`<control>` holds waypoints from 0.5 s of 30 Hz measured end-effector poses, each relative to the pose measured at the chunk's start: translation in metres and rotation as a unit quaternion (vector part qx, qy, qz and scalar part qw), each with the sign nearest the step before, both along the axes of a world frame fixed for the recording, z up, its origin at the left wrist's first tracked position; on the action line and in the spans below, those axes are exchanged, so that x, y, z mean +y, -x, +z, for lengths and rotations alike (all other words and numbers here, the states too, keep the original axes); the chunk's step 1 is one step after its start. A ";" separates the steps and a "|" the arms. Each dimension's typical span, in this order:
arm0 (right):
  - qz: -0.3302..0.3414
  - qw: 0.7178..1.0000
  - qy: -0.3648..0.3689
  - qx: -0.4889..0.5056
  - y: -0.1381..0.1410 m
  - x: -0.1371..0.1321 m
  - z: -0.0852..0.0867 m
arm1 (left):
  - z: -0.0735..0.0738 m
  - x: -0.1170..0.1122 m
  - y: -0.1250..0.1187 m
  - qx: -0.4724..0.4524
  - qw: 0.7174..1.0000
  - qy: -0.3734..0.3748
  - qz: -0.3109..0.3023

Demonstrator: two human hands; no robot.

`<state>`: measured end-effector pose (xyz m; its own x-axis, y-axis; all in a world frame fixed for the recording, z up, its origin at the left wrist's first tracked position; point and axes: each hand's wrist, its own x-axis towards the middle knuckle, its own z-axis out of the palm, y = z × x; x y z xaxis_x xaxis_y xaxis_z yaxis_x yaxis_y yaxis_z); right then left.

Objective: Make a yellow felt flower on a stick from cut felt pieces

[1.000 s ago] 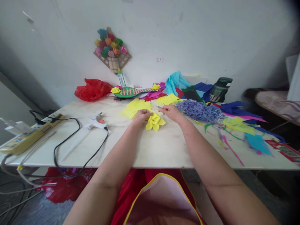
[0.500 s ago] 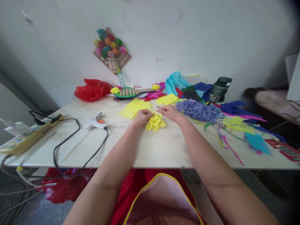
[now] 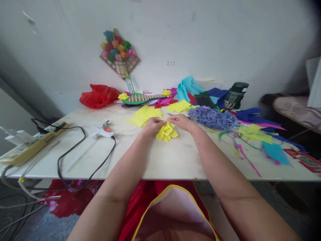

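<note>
Between my hands is a yellow crepe-paper flower [image 3: 167, 132] with ruffled, pointed petals, just above or on the white table. My left hand [image 3: 153, 126] is closed, pinching the flower's back end by the fingertips. My right hand [image 3: 181, 122] is also closed, close to the flower's upper right side. Thin grey metal tips [image 3: 170, 114], apparently of small scissors, stick out leftward from its fingers; the rest is hidden in the hand. Behind my left hand lies a sheet of yellow crepe paper [image 3: 142, 115], with another yellow piece [image 3: 179, 106] farther right.
On the left are a white glue gun [image 3: 102, 133] with a black cord and a yellow power strip [image 3: 32, 145]. To the right sit a tangle of purple string [image 3: 214, 118], coloured paper scraps [image 3: 276, 153] and a dark green bottle [image 3: 235, 96]. A red plastic bag [image 3: 99, 96] lies behind.
My fingertips have drawn slightly closer together at the flower's upper edge. The flower has turned a little; my arms have barely moved.
</note>
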<state>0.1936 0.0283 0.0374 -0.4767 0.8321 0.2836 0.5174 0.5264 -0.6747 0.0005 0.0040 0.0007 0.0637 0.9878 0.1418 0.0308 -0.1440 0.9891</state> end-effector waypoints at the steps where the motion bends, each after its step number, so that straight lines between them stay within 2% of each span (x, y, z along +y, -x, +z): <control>1: -0.001 1.000 0.008 0.002 0.000 0.000 0.000 | 0.000 0.000 0.000 -0.002 1.000 -0.001 0.002; 9: 0.019 0.997 0.073 0.012 -0.001 -0.003 0.003 | 0.003 -0.005 -0.001 0.001 1.000 0.006 -0.014; 15: 0.028 0.997 0.070 0.023 -0.003 0.001 -0.002 | 0.004 -0.007 -0.001 -0.008 1.000 0.018 -0.023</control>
<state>0.1967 0.0295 0.0355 -0.5124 0.8377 0.1891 0.4564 0.4521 -0.7663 0.0013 -0.0031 0.0050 0.1065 0.9884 0.1079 0.0084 -0.1094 0.9940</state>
